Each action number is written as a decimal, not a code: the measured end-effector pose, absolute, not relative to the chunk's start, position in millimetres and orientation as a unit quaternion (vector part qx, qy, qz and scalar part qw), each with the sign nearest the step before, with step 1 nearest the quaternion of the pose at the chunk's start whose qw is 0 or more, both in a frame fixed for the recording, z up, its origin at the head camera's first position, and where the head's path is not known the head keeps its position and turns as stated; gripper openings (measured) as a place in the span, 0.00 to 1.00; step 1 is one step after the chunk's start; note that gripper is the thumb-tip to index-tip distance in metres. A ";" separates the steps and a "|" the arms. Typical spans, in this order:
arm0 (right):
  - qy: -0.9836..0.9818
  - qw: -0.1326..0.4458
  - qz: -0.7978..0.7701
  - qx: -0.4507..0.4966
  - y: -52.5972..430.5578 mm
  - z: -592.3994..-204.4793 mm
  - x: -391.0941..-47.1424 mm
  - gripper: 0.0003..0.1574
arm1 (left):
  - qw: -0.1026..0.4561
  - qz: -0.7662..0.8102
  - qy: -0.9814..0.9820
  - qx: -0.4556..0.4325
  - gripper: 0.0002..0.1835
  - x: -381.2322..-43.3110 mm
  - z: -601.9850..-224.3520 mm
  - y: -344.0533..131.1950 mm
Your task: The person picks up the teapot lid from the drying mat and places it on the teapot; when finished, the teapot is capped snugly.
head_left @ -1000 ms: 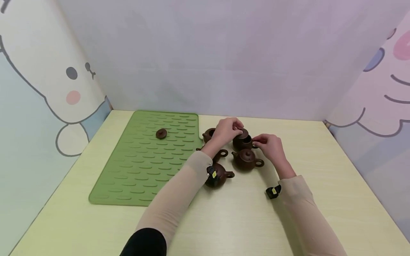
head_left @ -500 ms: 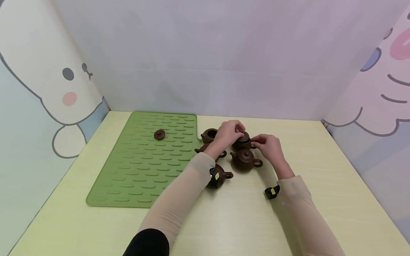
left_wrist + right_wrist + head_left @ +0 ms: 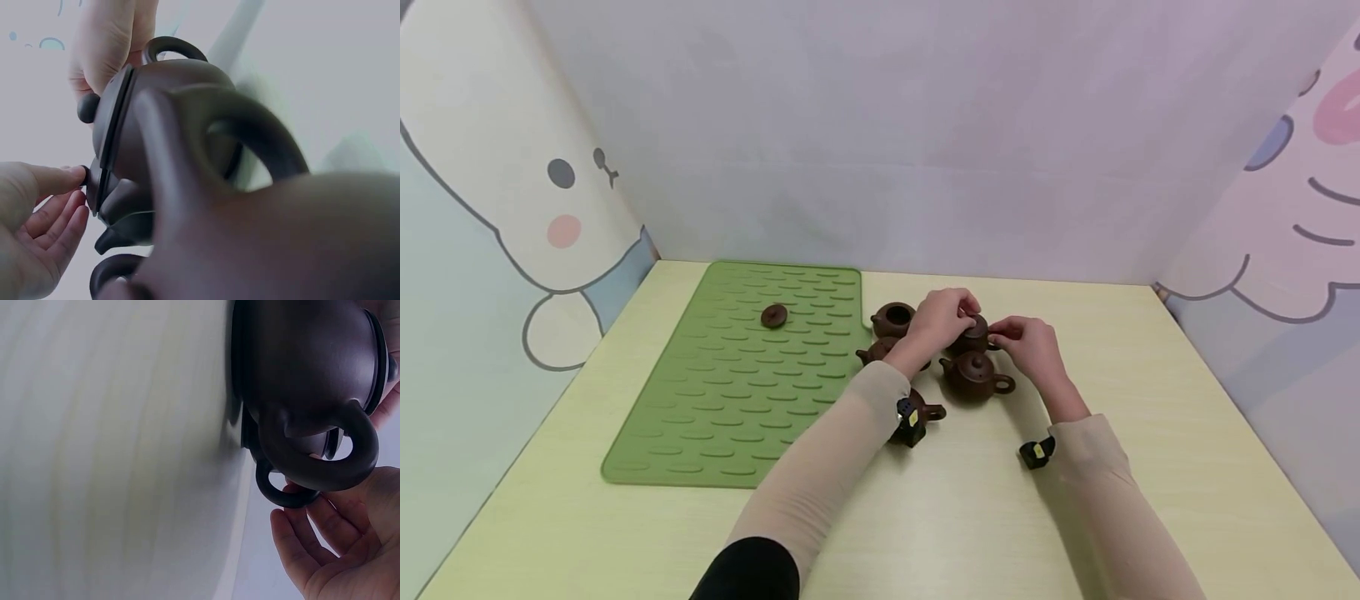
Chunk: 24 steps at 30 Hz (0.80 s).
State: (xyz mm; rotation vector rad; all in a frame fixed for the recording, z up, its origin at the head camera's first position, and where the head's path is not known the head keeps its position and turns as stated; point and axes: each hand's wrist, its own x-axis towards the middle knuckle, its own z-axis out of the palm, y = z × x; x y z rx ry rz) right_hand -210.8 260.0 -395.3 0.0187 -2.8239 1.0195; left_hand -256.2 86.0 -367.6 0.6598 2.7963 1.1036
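Note:
In the head view my left hand (image 3: 942,319) reaches over a small dark brown teapot (image 3: 972,341) in the far right of the group. Thumb and fingers pinch the knob of its lid (image 3: 94,185), which sits on the pot's mouth in the left wrist view. From the right side, my right hand (image 3: 1034,347) pinches the same pot's handle (image 3: 279,495) between thumb and fingers. Directly in front stands a lidded teapot (image 3: 973,379); its big handle and body partly block the right wrist view. Farther left, a teapot without a lid (image 3: 880,324) shows its dark opening.
A loose teapot lid (image 3: 773,316) lies on the green ridged mat (image 3: 700,400) at left. Beside the mat's right edge stand another teapot (image 3: 874,353) and a nearer one (image 3: 933,412), both partly hidden by my left arm. Pale walls enclose the table (image 3: 970,517).
My left hand has lowered the lid from a tilted position above the far right teapot onto its mouth. The right hand has kept its hold on the handle.

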 end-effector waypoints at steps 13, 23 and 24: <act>-0.937 0.063 0.344 0.007 257.7 -394.0 -210.6 0.11 | 0.063 0.378 0.891 0.242 0.10 -252.5 -358.9 71.8; -0.936 0.070 0.344 0.012 261.5 -394.9 -210.2 0.11 | 0.051 0.415 0.875 0.243 0.09 -250.9 -345.6 53.2; -0.936 0.070 0.344 0.011 262.0 -395.0 -210.4 0.11 | 0.049 0.415 0.875 0.242 0.09 -250.7 -344.0 50.9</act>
